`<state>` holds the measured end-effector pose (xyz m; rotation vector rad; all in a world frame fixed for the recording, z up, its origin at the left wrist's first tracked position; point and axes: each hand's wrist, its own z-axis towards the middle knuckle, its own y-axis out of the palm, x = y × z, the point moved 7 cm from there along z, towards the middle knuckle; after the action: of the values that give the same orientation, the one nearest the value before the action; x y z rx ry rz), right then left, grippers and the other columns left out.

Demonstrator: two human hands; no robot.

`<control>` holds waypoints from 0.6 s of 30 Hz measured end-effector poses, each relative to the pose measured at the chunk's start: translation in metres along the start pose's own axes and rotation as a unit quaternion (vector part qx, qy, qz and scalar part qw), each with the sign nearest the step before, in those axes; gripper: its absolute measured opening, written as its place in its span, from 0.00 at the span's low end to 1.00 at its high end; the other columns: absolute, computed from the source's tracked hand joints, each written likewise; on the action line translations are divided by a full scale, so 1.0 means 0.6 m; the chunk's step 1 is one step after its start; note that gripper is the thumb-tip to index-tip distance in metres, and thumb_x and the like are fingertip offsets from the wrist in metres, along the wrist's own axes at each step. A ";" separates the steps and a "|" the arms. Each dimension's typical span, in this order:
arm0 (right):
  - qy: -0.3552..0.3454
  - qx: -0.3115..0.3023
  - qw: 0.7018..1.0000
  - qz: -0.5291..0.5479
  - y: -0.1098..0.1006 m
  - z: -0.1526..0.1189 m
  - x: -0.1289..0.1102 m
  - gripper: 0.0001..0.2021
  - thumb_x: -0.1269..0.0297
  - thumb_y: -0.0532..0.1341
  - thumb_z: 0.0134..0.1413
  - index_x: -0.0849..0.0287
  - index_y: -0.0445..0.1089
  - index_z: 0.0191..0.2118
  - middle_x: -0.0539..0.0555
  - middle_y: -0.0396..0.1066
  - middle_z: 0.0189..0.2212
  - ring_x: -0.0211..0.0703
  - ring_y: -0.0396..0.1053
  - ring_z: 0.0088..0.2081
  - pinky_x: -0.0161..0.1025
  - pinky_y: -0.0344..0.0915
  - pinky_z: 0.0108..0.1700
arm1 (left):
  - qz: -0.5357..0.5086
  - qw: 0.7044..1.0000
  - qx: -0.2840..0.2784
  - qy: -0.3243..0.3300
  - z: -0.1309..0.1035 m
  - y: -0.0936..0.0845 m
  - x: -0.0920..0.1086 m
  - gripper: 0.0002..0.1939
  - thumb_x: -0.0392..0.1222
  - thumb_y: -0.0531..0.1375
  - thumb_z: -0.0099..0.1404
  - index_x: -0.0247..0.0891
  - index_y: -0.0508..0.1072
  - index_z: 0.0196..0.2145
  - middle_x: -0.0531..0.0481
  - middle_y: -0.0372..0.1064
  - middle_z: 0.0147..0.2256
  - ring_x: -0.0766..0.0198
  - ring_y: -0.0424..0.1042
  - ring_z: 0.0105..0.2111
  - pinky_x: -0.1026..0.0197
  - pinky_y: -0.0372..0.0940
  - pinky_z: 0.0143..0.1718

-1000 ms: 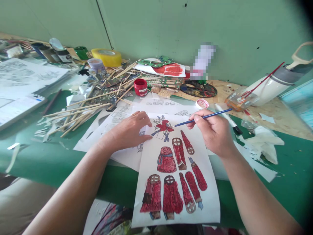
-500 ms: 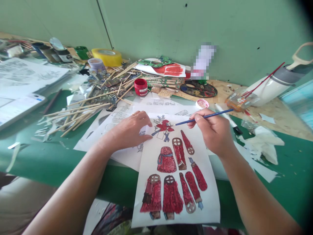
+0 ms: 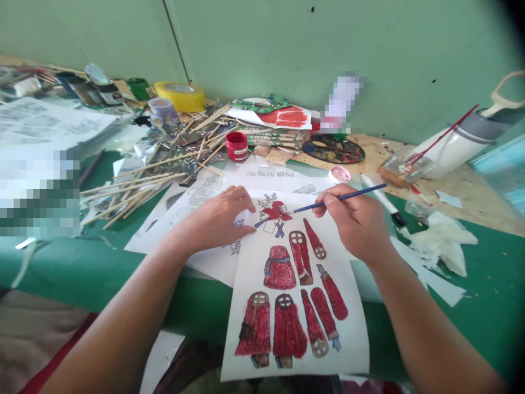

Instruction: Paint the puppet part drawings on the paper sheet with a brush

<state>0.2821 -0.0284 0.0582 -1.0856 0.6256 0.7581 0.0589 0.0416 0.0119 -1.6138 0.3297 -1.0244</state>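
My right hand pinches a blue-handled paintbrush, its tip on or just over the partly red figure drawing near the top of a white sheet. Red-painted figure parts, such as a skirt piece, cover the lower sheet, which hangs past the table's near edge. At the sheet's upper left lies my left hand, thumb and fingers apart, holding nothing. Beyond the sheet stand an open jar of red paint and a small lid smeared with pinkish red.
Thin wooden sticks lie heaped at left. A dark paint palette, yellow tape roll and several paint jars line the back. To the right are a clear cup with reddish liquid, a white marker and crumpled tissue.
The paintbrush has shifted slightly left and down on the figure drawing. My left hand and the sheet stay nearly in place.
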 end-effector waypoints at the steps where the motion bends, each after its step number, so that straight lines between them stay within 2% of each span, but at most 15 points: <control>1: -0.001 0.003 1.000 0.002 -0.001 0.000 0.000 0.10 0.63 0.57 0.66 0.55 0.70 0.33 0.51 0.76 0.27 0.43 0.76 0.33 0.40 0.71 0.37 | -0.002 1.000 0.001 0.002 0.000 0.000 0.000 0.15 0.50 0.60 0.65 0.40 0.73 0.45 0.43 0.69 0.48 0.50 0.70 0.52 0.46 0.66 0.56; 4: -0.004 0.017 1.000 -0.002 -0.005 -0.001 -0.002 0.10 0.63 0.56 0.66 0.55 0.71 0.33 0.51 0.76 0.27 0.43 0.77 0.33 0.40 0.71 0.37 | -0.006 1.000 0.007 0.011 0.001 0.000 0.001 0.15 0.50 0.60 0.65 0.39 0.73 0.45 0.42 0.69 0.48 0.49 0.70 0.52 0.45 0.66 0.55; 9: -0.006 -0.003 1.000 -0.002 0.000 -0.001 -0.001 0.10 0.62 0.56 0.66 0.55 0.70 0.33 0.51 0.76 0.27 0.44 0.77 0.33 0.40 0.71 0.36 | -0.001 1.000 0.007 0.011 0.000 0.000 0.001 0.15 0.50 0.60 0.65 0.40 0.73 0.45 0.43 0.69 0.48 0.50 0.70 0.52 0.46 0.66 0.55; 14: -0.010 0.013 1.000 0.007 -0.004 0.001 -0.002 0.09 0.63 0.57 0.66 0.55 0.70 0.33 0.51 0.77 0.27 0.43 0.77 0.32 0.40 0.72 0.36 | 0.007 1.000 0.004 0.009 -0.001 0.001 0.001 0.14 0.49 0.60 0.65 0.40 0.73 0.46 0.43 0.69 0.49 0.51 0.69 0.52 0.47 0.66 0.55; 18: 0.003 0.001 1.000 -0.002 -0.001 0.001 -0.002 0.10 0.62 0.56 0.66 0.55 0.71 0.32 0.51 0.77 0.27 0.43 0.77 0.32 0.40 0.72 0.35 | 0.008 1.000 0.003 0.011 -0.001 0.002 0.000 0.15 0.49 0.60 0.66 0.39 0.73 0.46 0.43 0.69 0.49 0.51 0.69 0.52 0.47 0.66 0.55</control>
<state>0.2818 -0.0285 0.0595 -1.0862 0.6289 0.7516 0.0589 0.0409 0.0111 -1.5927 0.3539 -1.0309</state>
